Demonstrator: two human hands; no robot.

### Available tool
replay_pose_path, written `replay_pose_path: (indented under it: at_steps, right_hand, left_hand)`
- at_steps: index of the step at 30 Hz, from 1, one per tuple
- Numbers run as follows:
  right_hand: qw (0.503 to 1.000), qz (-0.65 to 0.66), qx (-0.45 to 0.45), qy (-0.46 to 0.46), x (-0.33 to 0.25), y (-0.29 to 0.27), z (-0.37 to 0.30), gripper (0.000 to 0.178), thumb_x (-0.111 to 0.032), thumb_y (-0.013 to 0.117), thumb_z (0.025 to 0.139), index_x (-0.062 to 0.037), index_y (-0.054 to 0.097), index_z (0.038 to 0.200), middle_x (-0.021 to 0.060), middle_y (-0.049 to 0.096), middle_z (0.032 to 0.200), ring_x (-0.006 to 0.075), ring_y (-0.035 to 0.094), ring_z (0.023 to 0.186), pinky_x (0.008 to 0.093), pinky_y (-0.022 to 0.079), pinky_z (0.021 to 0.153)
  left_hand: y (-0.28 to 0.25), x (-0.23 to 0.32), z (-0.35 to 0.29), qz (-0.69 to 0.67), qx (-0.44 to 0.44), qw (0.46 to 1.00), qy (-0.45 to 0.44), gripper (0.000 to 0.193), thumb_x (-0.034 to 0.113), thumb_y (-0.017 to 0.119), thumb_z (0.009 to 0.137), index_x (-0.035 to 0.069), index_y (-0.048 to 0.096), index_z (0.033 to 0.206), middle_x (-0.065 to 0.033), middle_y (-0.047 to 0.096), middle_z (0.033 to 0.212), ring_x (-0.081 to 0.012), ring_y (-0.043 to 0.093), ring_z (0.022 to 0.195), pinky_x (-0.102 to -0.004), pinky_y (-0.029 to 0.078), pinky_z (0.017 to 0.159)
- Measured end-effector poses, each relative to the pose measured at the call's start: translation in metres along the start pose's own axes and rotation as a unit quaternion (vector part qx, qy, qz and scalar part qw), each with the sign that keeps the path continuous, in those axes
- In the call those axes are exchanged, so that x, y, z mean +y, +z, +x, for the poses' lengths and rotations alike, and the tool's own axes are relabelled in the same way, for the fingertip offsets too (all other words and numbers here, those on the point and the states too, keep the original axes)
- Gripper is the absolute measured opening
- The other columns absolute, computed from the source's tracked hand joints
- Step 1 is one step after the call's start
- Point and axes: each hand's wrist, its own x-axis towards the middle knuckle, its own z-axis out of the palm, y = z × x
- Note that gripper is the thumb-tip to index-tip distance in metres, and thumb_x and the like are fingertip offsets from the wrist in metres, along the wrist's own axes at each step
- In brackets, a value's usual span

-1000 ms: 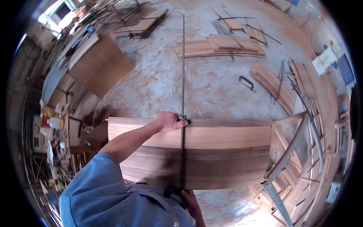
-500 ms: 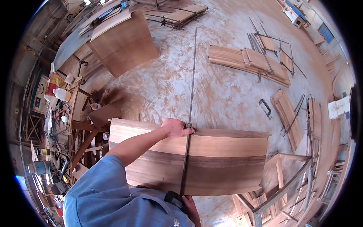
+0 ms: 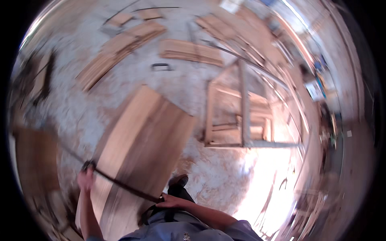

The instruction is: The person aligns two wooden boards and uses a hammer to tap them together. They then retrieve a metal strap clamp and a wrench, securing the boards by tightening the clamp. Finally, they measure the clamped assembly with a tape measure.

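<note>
A wide wooden panel [image 3: 146,140] of light and dark strips lies in front of me. Across its width runs a long dark bar clamp [image 3: 124,185]. My left hand [image 3: 85,180] is closed around the clamp's sliding jaw at the panel's left edge, slightly smeared by motion. At the other edge, close to my body, my right hand [image 3: 171,201] grips the clamp's near end. Its fingertips are partly hidden. Beyond the left hand the bar sticks out past the panel.
Stacked boards [image 3: 120,50] and a clamped board bundle [image 3: 191,52] lie on the floor ahead, near a black C-clamp [image 3: 162,64]. A wooden frame [image 3: 210,114] stands to the right. A brown plywood box [image 3: 37,160] is at the left. My shoe [image 3: 183,180] shows beside the panel.
The view has swung to the right, so the panel and clamp now appear slanted at lower left. My right hand shows more fully. Both hands stay on the clamp.
</note>
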Motion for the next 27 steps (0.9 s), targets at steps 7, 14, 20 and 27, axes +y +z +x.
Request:
replay_pose_path:
  at_steps: [7, 14, 20, 27]
  right_hand:
    - [0.985, -0.036, 0.057, -0.156, -0.045, -0.002, -0.025, 0.087, -0.024, 0.074, 0.07, 0.0036, 0.027, 0.138, 0.0221, 0.046, 0.133, 0.027, 0.047, 0.122, 0.0344, 0.037, 0.101]
    - [0.948, -0.12, 0.186, -0.23, -0.043, -0.043, -0.119, 0.083, -0.027, 0.075, 0.07, -0.0003, 0.034, 0.137, 0.023, 0.053, 0.125, 0.0328, 0.055, 0.111, 0.0408, 0.044, 0.095]
    - [0.921, -0.07, 0.279, -0.262, -0.057, -0.079, -0.23, 0.077, -0.034, 0.072, 0.073, -0.0005, 0.039, 0.134, 0.0222, 0.055, 0.122, 0.0319, 0.055, 0.112, 0.0419, 0.044, 0.094]
    - [0.881, 0.039, 0.426, -0.205, 0.001, -0.104, -0.319, 0.072, -0.04, 0.073, 0.075, -0.0033, 0.044, 0.13, 0.0196, 0.055, 0.125, 0.0306, 0.053, 0.116, 0.0404, 0.043, 0.096]
  left_hand:
    - [-0.063, 0.06, -0.066, -0.007, 0.003, 0.996, 0.094, 0.055, 0.044, 0.045, 0.094, -0.004, 0.059, 0.116, -0.0212, 0.065, 0.103, -0.0303, 0.061, 0.098, -0.0388, 0.045, 0.084]
    - [-0.062, 0.189, -0.199, 0.008, 0.138, 0.946, 0.292, 0.039, 0.031, 0.046, 0.094, 0.003, 0.07, 0.082, -0.0099, 0.067, 0.072, -0.0227, 0.062, 0.067, -0.0367, 0.05, 0.062]
    - [-0.019, 0.292, -0.249, -0.014, 0.112, 0.903, 0.414, 0.036, 0.031, 0.046, 0.094, 0.002, 0.066, 0.088, -0.0119, 0.064, 0.08, -0.0251, 0.06, 0.075, -0.0366, 0.047, 0.068]
    - [0.059, 0.399, -0.268, 0.014, 0.028, 0.856, 0.516, 0.037, 0.033, 0.047, 0.095, 0.0, 0.062, 0.1, -0.015, 0.061, 0.094, -0.0274, 0.058, 0.088, -0.0367, 0.044, 0.079]
